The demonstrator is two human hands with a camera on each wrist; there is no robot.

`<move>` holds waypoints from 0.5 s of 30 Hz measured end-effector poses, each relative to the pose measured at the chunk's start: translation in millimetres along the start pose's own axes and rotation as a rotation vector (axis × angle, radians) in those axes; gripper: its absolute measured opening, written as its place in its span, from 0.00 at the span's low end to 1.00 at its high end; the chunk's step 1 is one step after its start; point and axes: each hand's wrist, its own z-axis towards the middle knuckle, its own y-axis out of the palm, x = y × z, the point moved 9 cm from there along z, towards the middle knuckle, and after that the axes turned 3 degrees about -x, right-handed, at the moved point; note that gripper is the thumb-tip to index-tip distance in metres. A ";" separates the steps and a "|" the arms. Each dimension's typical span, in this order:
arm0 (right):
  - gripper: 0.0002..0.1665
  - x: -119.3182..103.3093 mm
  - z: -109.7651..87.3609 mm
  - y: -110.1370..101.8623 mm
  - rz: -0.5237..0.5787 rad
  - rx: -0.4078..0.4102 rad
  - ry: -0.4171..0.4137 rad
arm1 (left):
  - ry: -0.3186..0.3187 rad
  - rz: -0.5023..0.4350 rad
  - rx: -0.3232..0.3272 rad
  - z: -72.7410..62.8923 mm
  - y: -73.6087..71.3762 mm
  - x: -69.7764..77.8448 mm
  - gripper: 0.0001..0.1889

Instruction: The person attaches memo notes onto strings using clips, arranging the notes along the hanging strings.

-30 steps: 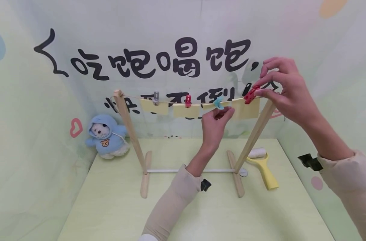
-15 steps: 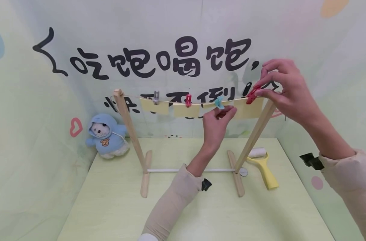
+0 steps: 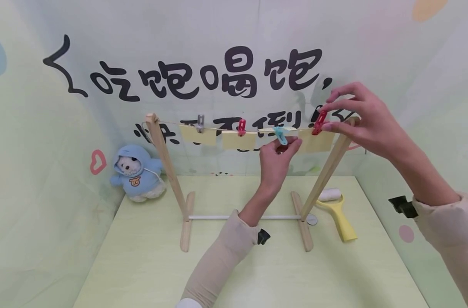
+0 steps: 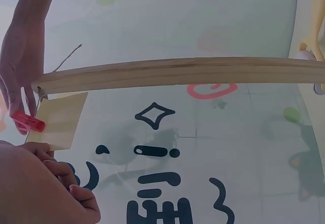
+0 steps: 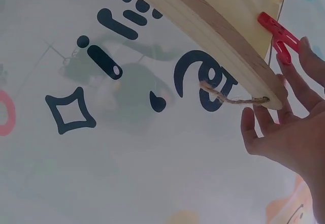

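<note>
Below the sagging string, my left hand (image 3: pixel 274 167) pinches the left edge of the rightmost pale yellow paper note (image 3: pixel 316 141). A red clothespin (image 3: pixel 319 122) stands clipped on that note and the string, its two handles spread apart in the right wrist view. The thumb and index finger of my right hand (image 3: pixel 372 122) are parted around those handles, at or touching them. Close above my left fingers a teal clothespin (image 3: pixel 281 135) tilts on a folded-looking note. Another red clothespin (image 3: pixel 241 128) and a grey clothespin (image 3: pixel 200 123) hold two more notes farther left.
The string runs between two wooden posts (image 3: pixel 166 167) with feet on the pale table (image 3: pixel 149 265), joined by a white rod (image 3: pixel 208 217). At the back left sits a plush toy (image 3: pixel 135 173) in blue. A yellow-handled lint roller (image 3: pixel 339 216) lies beside the right post.
My right fingers have spread wider and shifted slightly left and down. The red clothespin and its note swung a little, and the clothespin stands more upright. The teal clothespin has tipped downward.
</note>
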 end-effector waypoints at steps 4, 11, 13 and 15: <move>0.34 -0.9 -4.3 -0.4 0.008 0.000 -0.015 | 0.003 -0.005 -0.010 0.2 -0.3 -1.8 0.12; 0.46 -32.9 -37.2 -17.8 -0.014 0.305 -0.126 | -0.044 0.018 -0.078 -10.0 -2.6 -15.8 0.13; 0.44 -50.9 -53.6 -21.7 -0.010 0.462 -0.164 | -0.048 0.042 -0.115 -16.5 -5.8 -21.5 0.14; 0.40 -66.7 -72.4 -19.6 0.012 0.575 -0.207 | -0.038 0.084 -0.160 -24.3 -11.5 -26.8 0.14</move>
